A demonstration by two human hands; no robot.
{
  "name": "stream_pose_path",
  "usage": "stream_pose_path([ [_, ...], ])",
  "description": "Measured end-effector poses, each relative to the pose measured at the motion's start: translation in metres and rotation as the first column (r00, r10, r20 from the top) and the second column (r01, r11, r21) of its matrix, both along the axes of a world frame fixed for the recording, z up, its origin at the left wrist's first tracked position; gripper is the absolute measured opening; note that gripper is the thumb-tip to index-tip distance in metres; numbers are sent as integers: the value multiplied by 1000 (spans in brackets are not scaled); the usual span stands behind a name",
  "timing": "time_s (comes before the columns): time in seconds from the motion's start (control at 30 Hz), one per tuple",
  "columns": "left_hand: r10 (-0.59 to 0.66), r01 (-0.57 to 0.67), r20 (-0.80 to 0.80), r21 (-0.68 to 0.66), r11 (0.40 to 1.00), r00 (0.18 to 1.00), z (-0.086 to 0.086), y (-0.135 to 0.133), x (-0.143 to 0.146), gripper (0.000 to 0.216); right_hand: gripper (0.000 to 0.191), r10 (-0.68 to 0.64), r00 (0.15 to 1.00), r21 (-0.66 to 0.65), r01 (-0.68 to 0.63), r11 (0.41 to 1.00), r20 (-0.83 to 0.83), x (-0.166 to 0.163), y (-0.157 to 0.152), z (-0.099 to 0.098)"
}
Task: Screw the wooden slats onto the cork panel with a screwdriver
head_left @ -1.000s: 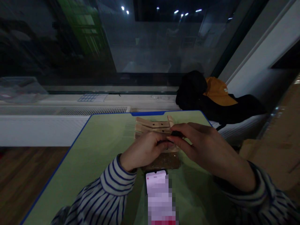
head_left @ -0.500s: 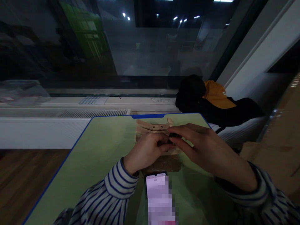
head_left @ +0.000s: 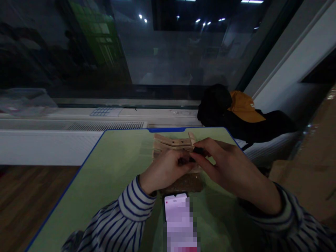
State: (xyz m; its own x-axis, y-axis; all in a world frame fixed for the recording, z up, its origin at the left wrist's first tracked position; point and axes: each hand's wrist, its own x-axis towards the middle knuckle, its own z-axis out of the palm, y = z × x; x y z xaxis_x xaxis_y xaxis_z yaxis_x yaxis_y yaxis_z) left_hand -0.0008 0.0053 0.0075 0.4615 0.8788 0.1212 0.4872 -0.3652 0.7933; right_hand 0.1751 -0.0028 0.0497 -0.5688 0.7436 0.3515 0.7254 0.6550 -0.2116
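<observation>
My left hand (head_left: 169,167) is closed, its thumb and fingers pinched round a small dark piece that they mostly hide. Close beside it on the right, my right hand (head_left: 219,159) pinches a small black piece (head_left: 198,150) between thumb and fingertips. Just beyond both hands, a light wooden part (head_left: 173,141) with two dark holes lies on the green table (head_left: 118,164). A short wooden strip (head_left: 191,137) sticks up at its right end. Under the hands is a brown clear-wrapped packet (head_left: 183,182). What kind of pieces I hold is too dim to tell.
A lit phone (head_left: 178,217) lies nearest me on the table. Past the table's blue edge stand a white radiator (head_left: 47,147) and a windowsill. An orange cap (head_left: 245,106) rests on black cloth at the right; a cardboard box (head_left: 296,178) is below it.
My right fingers have shifted slightly right, and more of the black piece shows between them. My left hand stays nearly in place. The whole view has moved a little.
</observation>
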Motion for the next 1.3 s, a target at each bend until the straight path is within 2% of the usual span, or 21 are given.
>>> stream_pose_path([
  [0.13,66,-64,73,-28,998,995,-4,0,1,18,22,-12,1000,1,12,1000,-25,0,2,0],
  [0.23,56,-55,58,-29,998,997,-4,0,0,19,33,75,995,28,-73,997,-59,1,3,2],
  [0.37,6,-5,48,-23,1000,999,-2,0,-2,19,24,161,983,21,-159,987,-92,3,2,4],
  [0.77,-124,124,2,58,991,992,7,0,-5,18,16,69,998,63,-69,996,-5,0,0,2],
  [0.87,-93,93,0,19,995,996,4,0,-3,19,17,46,999,46,-46,998,1,1,1,0],
  [1.07,49,-49,44,2,999,998,-3,1,2,17,23,29,999,42,-27,999,-38,3,6,-1],
  [1.2,20,-21,70,10,1000,997,-3,1,1,16,34,96,993,42,-93,995,-68,5,5,0],
  [1.3,-16,16,49,12,1000,999,-1,1,-1,17,26,129,989,26,-128,991,-73,5,3,2],
])
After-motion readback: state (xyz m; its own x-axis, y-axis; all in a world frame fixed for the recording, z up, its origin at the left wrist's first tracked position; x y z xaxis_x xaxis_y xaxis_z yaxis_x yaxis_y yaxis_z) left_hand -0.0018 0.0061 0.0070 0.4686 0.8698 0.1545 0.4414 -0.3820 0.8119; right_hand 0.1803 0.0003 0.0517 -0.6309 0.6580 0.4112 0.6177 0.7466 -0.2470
